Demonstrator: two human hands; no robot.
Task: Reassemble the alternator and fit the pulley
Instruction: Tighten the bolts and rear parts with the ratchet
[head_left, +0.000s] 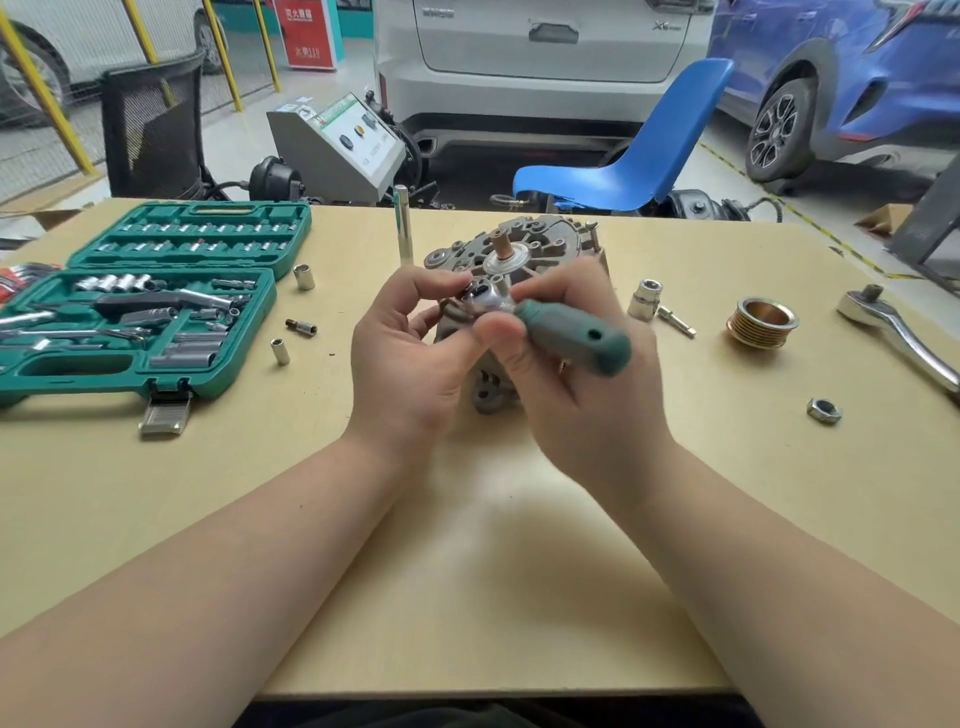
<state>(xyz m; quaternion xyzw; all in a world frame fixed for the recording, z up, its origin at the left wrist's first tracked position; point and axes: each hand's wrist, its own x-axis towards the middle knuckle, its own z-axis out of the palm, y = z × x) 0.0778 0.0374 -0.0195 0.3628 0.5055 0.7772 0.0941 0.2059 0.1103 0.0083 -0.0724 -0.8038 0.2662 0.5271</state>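
The alternator (511, 270) is being kept at the desk's (519, 571) centre, near its far edge. A small ratchet (566, 332) is being gripped by the right hand (582, 395), its head being pinched by the left hand (410, 358). The drive should be seated squarely before being turned. The pulley (761, 322) and nut (824, 410) are being left unfitted towards the right edge.

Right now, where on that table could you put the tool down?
Bare table lies nearest you, under the forearms, and between the socket case and the alternator. It is crowded on the right, around the pulley, ratchet and nut.
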